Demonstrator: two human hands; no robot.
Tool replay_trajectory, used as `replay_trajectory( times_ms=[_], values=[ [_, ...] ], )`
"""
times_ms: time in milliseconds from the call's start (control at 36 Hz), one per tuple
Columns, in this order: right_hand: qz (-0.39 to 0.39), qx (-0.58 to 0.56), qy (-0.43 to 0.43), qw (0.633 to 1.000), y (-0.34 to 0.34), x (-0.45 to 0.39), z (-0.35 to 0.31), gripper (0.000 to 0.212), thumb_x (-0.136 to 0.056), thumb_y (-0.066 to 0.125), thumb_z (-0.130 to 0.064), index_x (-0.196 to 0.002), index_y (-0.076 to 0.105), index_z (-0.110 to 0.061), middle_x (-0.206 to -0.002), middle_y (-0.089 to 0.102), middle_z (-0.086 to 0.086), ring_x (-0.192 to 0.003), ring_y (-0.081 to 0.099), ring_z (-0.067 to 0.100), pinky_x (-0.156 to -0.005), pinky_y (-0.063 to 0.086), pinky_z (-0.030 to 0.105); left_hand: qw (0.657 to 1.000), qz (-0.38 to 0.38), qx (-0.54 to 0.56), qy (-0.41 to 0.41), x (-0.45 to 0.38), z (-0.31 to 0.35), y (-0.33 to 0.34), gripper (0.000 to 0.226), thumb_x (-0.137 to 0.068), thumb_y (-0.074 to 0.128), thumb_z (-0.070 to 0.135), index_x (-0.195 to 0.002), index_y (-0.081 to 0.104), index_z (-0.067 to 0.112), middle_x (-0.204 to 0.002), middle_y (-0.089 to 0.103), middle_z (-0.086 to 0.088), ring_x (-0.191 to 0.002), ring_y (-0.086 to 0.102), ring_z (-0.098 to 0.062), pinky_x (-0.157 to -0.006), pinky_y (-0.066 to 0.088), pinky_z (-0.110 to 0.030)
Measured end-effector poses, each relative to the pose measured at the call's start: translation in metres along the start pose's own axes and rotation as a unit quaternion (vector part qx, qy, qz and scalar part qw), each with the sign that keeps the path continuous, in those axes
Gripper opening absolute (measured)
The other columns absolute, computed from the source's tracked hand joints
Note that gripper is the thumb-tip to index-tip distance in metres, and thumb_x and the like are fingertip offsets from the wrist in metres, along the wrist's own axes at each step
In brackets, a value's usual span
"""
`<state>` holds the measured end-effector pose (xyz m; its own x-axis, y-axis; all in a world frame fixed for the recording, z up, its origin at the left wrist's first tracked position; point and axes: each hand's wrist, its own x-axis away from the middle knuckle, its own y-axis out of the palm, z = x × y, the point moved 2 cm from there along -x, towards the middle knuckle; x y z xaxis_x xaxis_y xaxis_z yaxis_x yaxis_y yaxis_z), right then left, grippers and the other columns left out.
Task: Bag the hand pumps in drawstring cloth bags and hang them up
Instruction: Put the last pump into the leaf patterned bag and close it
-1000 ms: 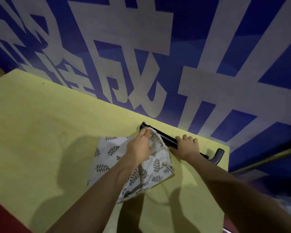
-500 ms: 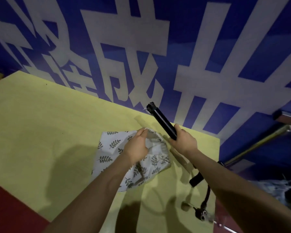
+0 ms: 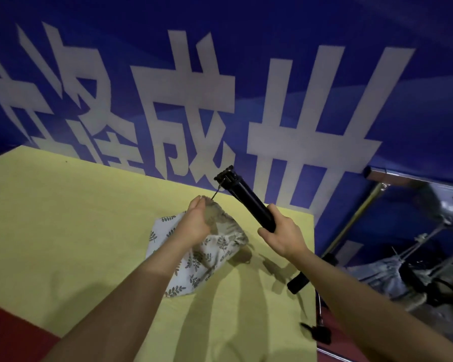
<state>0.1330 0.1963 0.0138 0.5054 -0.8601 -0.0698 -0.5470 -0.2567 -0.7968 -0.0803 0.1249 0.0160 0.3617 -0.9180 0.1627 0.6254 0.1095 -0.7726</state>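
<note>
Main risk as we judge it: hand pump point(image 3: 249, 202) tilted, far end up near blue banner point(image 3: 324, 74), not lined up with mouth of cloth bag point(image 3: 212, 246); thin dangling piece at pump tip could snag gathered rim, or mouth could collapse under push (fabric limp). Bag lies on yellow table point(image 3: 63, 231). Our left hand point(image 3: 196, 223) pinches bag rim, lifted off table. Our right hand point(image 3: 280, 233) wraps pump barrel mid-length, handle end behind forearm, over table's right edge

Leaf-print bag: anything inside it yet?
Probably not. The hand pump is outside, lifted in the right hand. The left hand holds the cloth bag mouth; its interior is hidden by hand and folds.
</note>
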Motion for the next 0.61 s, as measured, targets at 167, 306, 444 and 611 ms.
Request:
replay_trajectory(
  times_ms=[167, 306, 444, 611],
  values=[
    [-0.008, -0.001, -0.016, 1.0, -0.004, 0.012, -0.005, 0.035, -0.082, 0.062, -0.031, -0.11, 0.043, -0.029, -0.091, 0.064, 0.002, -0.077, 0.06, 0.025, -0.068, 0.053, 0.037, 1.0, 0.003, 0.0, 0.021, 0.008, 0.001, -0.01, 0.082, -0.085, 0.058, -0.001, -0.15, 0.01, 0.01, -0.159, 0.002, 0.002, -0.143, 0.02, -0.017, -0.093, 0.025, -0.012],
    [-0.057, 0.083, -0.029, 0.994, 0.0, 0.014, -0.007, 0.034, -0.082, 0.061, -0.034, -0.11, 0.042, -0.028, -0.091, 0.062, -0.002, -0.079, 0.06, 0.023, -0.068, 0.053, 0.036, 0.999, 0.021, -0.001, 0.035, 0.015, 0.006, -0.018, 0.081, -0.084, 0.05, -0.01, -0.151, 0.01, 0.013, -0.159, 0.002, 0.003, -0.143, 0.022, -0.018, -0.094, 0.029, -0.013],
    [-0.118, 0.157, -0.061, 0.979, 0.007, 0.014, -0.004, 0.032, -0.083, 0.059, -0.035, -0.111, 0.043, -0.031, -0.09, 0.062, -0.003, -0.079, 0.06, 0.02, -0.069, 0.054, 0.034, 0.998, 0.025, -0.009, 0.056, 0.022, 0.002, -0.026, 0.079, -0.086, 0.049, -0.007, -0.151, 0.01, 0.012, -0.159, 0.003, 0.005, -0.145, 0.017, -0.016, -0.108, 0.029, -0.022],
    [-0.147, 0.284, -0.115, 0.941, 0.019, 0.008, -0.016, 0.027, -0.084, 0.053, -0.03, -0.109, 0.043, -0.025, -0.096, 0.063, 0.004, -0.084, 0.06, 0.028, -0.062, 0.045, 0.033, 0.994, -0.023, -0.043, 0.1, 0.032, 0.015, -0.021, 0.085, -0.083, 0.046, -0.011, -0.151, 0.006, 0.019, -0.158, 0.0, 0.013, -0.141, 0.025, -0.013, -0.097, 0.043, -0.022]
  ],
)
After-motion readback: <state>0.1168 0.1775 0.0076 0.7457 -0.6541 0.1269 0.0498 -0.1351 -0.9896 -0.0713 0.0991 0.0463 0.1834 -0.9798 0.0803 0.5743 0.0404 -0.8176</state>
